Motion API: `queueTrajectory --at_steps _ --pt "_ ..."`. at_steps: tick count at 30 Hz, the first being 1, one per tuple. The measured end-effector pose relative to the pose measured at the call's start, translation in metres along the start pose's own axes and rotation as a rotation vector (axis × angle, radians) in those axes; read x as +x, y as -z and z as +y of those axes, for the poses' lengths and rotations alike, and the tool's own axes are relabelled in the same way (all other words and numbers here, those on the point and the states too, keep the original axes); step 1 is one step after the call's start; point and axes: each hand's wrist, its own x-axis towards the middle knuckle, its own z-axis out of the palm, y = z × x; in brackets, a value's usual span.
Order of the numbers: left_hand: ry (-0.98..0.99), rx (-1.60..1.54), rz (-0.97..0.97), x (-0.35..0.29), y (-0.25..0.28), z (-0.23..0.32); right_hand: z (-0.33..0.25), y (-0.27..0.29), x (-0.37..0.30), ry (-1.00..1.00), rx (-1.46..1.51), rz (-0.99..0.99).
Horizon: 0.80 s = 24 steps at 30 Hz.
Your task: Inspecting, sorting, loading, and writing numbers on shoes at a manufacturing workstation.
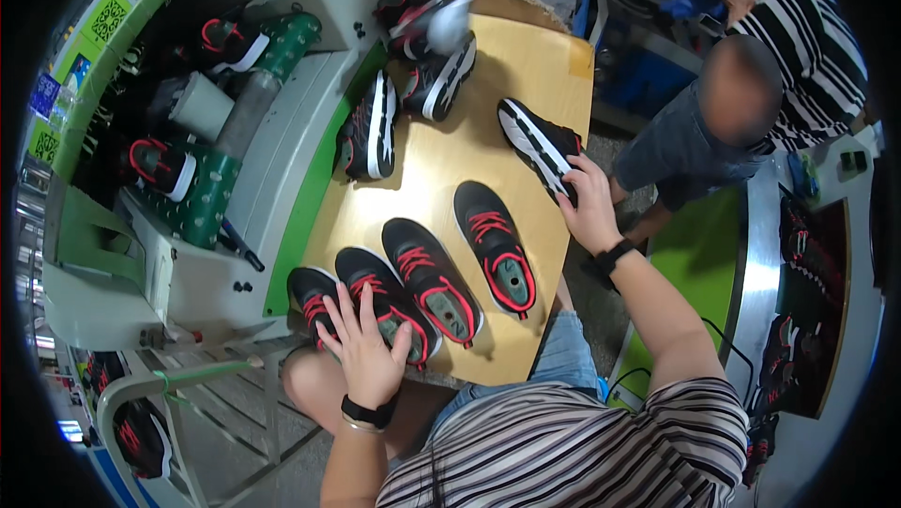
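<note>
My right hand grips the heel end of a black sneaker that lies on its side, its white and black sole turned up, by the right edge of the wooden table. My left hand, fingers spread, rests over the two leftmost shoes of an upright row: a black sneaker with red laces and a second sneaker beside it. To their right stand a third sneaker and a fourth sneaker, their red-edged openings toward me.
More sneakers lie sideways at the table's far left, near a blurred whitish thing. A machine carrying shoes on green rollers flanks the table. Another person in stripes works at right, behind a green-topped bench.
</note>
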Motion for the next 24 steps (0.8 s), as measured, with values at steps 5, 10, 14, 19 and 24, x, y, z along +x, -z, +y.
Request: queueTrajectory --at_steps 5,10,14,19,24 --pt "-0.031 -0.007 0.016 0.002 -0.001 0.003 0.023 0.005 -0.057 -0.721 0.637 0.282" --pt "0.003 -0.008 0.014 -0.002 -0.003 0.002 -0.005 0.011 -0.040 -0.812 0.789 0.021" --pt "0.039 -0.081 -0.008 0.001 0.005 0.006 -0.051 0.008 -0.036 -0.468 0.473 -0.031" --pt "-0.045 -0.197 0.058 0.006 0.016 0.028 -0.043 -0.021 -0.033 -0.661 0.956 -0.152" --pt "-0.184 -0.542 0.115 0.019 0.020 0.062 -0.059 -0.014 -0.010 -0.725 1.206 -0.015"
